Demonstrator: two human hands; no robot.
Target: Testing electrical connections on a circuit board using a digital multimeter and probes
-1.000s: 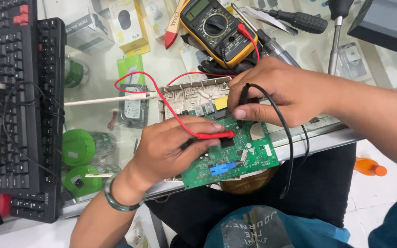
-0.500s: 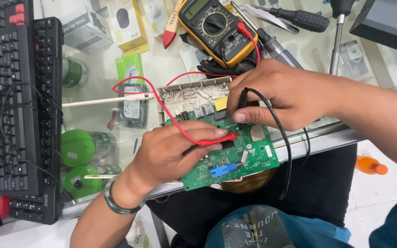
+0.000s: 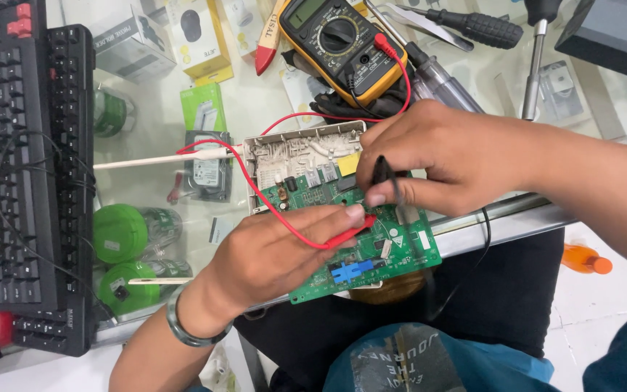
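Left hand grip was clenched on slim red probe, tip on flat green circuit board under both hands. Right hand pinched black probe upright, w/ yellow multimeter beyond it on glass tabletop.

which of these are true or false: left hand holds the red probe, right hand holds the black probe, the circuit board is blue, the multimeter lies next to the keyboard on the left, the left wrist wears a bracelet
1. The left hand holds the red probe. True.
2. The right hand holds the black probe. True.
3. The circuit board is blue. False: the board is green; only a small connector on it is blue.
4. The multimeter lies next to the keyboard on the left. False: the yellow meter lies at the top of the glass table, beyond the board, apart from the black keyboard.
5. The left wrist wears a bracelet. True.
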